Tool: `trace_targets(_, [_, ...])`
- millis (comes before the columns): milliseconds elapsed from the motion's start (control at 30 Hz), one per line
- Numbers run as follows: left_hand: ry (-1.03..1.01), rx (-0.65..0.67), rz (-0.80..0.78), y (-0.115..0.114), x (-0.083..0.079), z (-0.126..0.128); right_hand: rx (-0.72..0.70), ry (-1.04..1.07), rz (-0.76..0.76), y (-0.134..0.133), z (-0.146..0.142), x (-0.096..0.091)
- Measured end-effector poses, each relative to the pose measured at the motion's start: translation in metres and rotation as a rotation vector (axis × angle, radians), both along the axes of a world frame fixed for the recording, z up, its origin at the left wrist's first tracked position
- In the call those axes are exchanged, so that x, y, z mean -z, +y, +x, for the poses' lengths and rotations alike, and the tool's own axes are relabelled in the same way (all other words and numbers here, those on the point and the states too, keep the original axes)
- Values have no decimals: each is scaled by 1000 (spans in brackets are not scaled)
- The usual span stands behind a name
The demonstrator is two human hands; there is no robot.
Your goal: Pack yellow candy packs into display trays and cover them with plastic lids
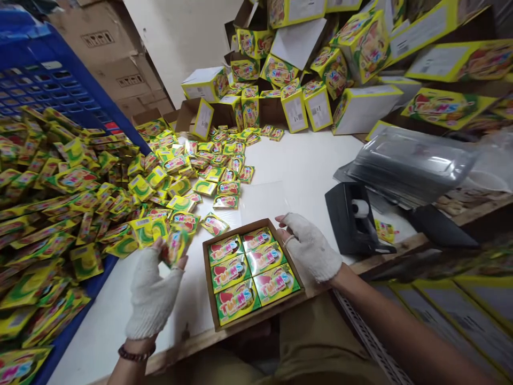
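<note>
My left hand (154,289), in a white fingerless glove, is closed around a small stack of yellow-green sachets (175,246) just left of a shallow brown cardboard tray (209,283). Two rows of sachets (248,270) labelled TWIMS lie flat in the tray. My right hand (308,246), gloved too, rests on the tray's far right corner with the fingers curled against its rim, holding it.
A large heap of loose sachets (68,208) spills from a blue crate (48,69) at left. Yellow printed cartons (294,107) pile up at the back. A black tape dispenser (352,219) and a stack of clear plastic lids (409,166) sit at right.
</note>
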State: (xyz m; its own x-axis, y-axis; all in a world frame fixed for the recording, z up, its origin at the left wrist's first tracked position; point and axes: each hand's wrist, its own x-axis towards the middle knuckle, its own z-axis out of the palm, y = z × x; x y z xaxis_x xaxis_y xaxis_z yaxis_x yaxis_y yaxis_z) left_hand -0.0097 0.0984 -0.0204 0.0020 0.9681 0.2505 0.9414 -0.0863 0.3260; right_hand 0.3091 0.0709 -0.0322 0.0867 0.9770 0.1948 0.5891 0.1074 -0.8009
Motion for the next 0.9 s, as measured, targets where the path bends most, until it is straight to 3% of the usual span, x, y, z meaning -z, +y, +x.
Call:
trace_targets(67, [-126,214,151,-1,-9,41,9,33,88,6,-6,-10])
trace_targets(167, [-177,512,97,-1,-6,100,8,58,160,12,-10,-20])
trace_targets(267, [-8,610,50,1,9,133,11,42,188,12,-8,-18])
trace_targets(367, [194,615,38,1,17,135,-50,-53,166,10,-3,-9])
trace_targets(467, [315,591,-6,-3,15,124,-192,-217,119,11,-2,0])
trace_targets(600, [282,507,-22,-7,10,119,-366,-414,92,20,-3,5])
trace_targets(700, [248,594,26,-2,7,128,-454,-422,98,25,1,4])
trace_targets(800, [266,579,11,7,5,138,-388,-287,59,21,6,5])
trace_targets(900, [256,526,47,12,6,139,-267,-142,-98,7,6,12])
